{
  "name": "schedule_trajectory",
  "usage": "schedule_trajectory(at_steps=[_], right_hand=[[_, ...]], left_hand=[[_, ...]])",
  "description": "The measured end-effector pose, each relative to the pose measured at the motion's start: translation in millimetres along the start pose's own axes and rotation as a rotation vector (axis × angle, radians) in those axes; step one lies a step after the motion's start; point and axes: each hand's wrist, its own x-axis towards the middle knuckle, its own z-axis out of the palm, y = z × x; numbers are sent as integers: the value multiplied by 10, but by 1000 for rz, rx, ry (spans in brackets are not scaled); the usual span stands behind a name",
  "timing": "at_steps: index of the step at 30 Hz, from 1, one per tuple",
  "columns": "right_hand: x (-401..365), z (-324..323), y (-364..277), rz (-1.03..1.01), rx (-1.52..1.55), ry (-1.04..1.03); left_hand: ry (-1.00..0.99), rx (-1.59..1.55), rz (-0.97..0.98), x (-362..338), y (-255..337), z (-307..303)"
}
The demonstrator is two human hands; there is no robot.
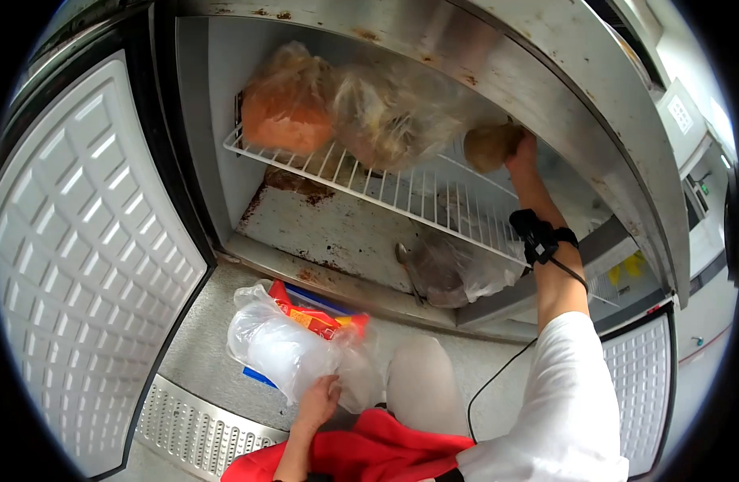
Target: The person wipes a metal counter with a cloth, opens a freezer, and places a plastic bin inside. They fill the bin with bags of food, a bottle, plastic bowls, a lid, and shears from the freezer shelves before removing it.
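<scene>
Crouched at an open fridge, door [88,257] swung wide at the left of the frame.

- Right hand [524,154], upper right of centre: arm stretched up, fingers curled round the right side of a brown lump [490,145] that sits on the wire shelf [401,197]. Black strap [540,237] on that wrist.
- Left hand [321,395], bottom centre: pinching the lower edge of a clear bag [285,349] that lies on the floor [200,345] in front of the fridge.
- The clear bag rests on top of a red packet [321,319].

Handling, as we judge it: the brown lump looks firm and rounded, probably cold and slick, and is best cupped from beneath, not nipped at one side. The clear bag looks bulky with pale, frosty contents; its film is thin and slippery and would sag or tear if lifted by an edge, so take it from under the bulk.

Count:
- On the shelf, three: an orange bagged item [289,112], a pale bagged item [393,120] and the brown lump.
- Below the shelf, one crumpled bag [458,273].
- On the floor, one clear bag and one red packet.
</scene>
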Motion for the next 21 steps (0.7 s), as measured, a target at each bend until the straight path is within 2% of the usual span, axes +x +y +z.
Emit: schedule_trajectory(at_steps=[1,4,6,7,9,10,11,13,14,17,20,21], right_hand=[[-95,-25,-76,15,24,20],[-559,29,-215,139,60,-148],[-818,10,-228,239,52,-357],[-965,-4,-158,310,53,-460],[-1537,292,-118,569,210,-642],[-1817,436,-82,693,300,-724],[-2044,525,7,785,240,-758],[-2447,666,164,934,108,-829],[-2622,706,323,968,127,-938],[-3079,801,611,1068,-124,-933],[-3204,756,854,1126,-145,-832],[-3215,748,895,1131,-118,-787]], left_hand=[[0,-6,5,-9,11,-13],[37,-46,59,0,-23,-23],[93,-122,130,72,-74,19],[125,-161,145,56,-114,34],[160,-143,26,59,25,-77],[277,-158,101,66,13,-85],[383,-119,155,50,81,-145],[417,-33,177,38,148,-255],[466,13,225,48,119,-230],[405,268,259,49,-90,-99],[342,290,120,-18,11,-145],[389,271,101,-32,22,-180]])
